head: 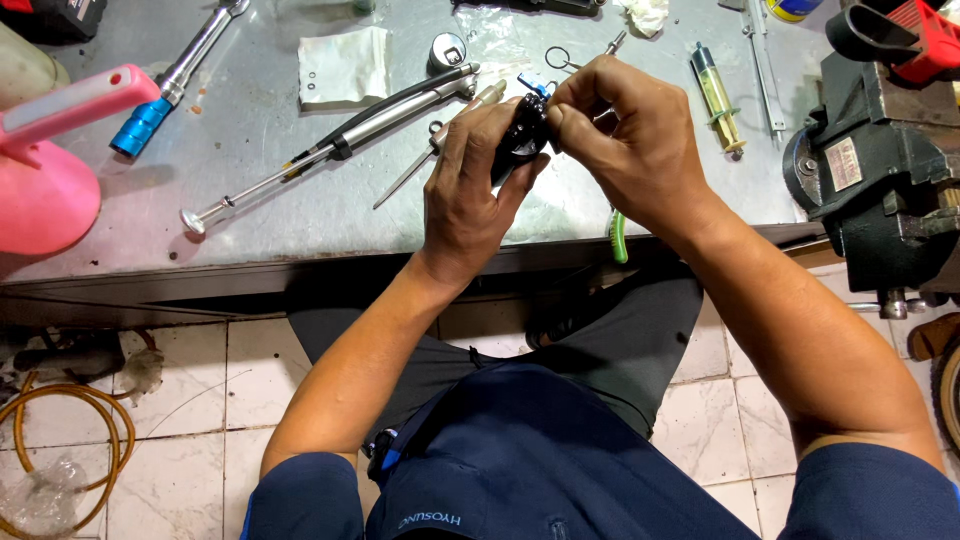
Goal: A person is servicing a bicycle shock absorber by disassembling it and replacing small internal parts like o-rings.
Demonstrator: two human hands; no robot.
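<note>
My left hand (470, 190) grips a small black round part (522, 135) above the grey metal workbench (250, 210). My right hand (625, 135) pinches the top of the same part with thumb and fingertips; whatever sits between those fingertips is too small to make out. A bit of blue shows just behind the part. Under my hands lie a long chrome-and-black rod tool (340, 145) and a thin metal pick (425, 165).
A pink funnel (50, 160) stands at the left, a ratchet with a blue grip (170, 85) and a white cloth (345, 65) behind it. A yellow syringe (718, 98) lies right, beside a dark bench vise (880, 175). A green-handled tool (619, 238) sticks over the bench edge. Hose coils (60, 450) lie on the tiled floor.
</note>
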